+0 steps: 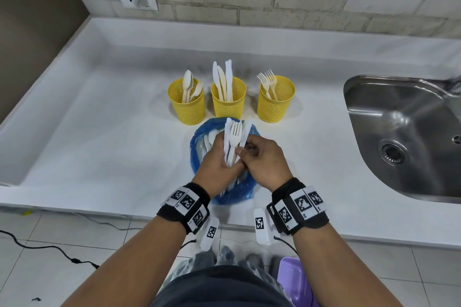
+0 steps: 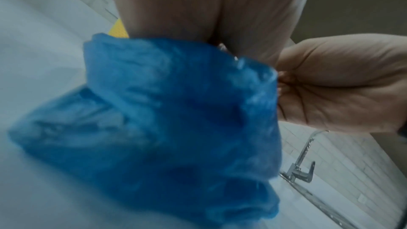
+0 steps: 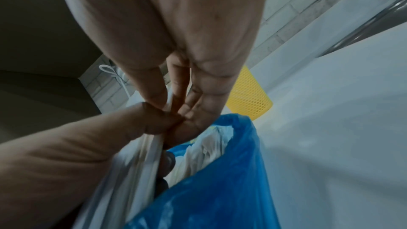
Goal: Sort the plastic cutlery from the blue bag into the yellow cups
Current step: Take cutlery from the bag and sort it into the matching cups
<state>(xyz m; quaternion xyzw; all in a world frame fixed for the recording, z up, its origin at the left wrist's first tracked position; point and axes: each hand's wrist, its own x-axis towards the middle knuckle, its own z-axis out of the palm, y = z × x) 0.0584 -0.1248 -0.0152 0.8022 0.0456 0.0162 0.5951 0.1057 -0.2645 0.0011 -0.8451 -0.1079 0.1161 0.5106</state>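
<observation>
Each yellow cup [image 1: 187,103] already held a few pieces. The left hand [image 1: 219,169] gripped a mixed bundle [image 1: 233,141] over the blue bag [image 1: 199,142]; the right hand [image 1: 264,162] pinched one piece. Much remained unsorted.

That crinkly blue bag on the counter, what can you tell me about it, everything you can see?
The blue bag looks like thin, see-through plastic, crumpled and wrinkled. It lies on the white counter just in front of the three yellow cups, its mouth open. White plastic cutlery still sits inside it. Both hands work over its opening: the left hand grips a bundle of cutlery above it, and the right hand pinches at that bundle.
</observation>
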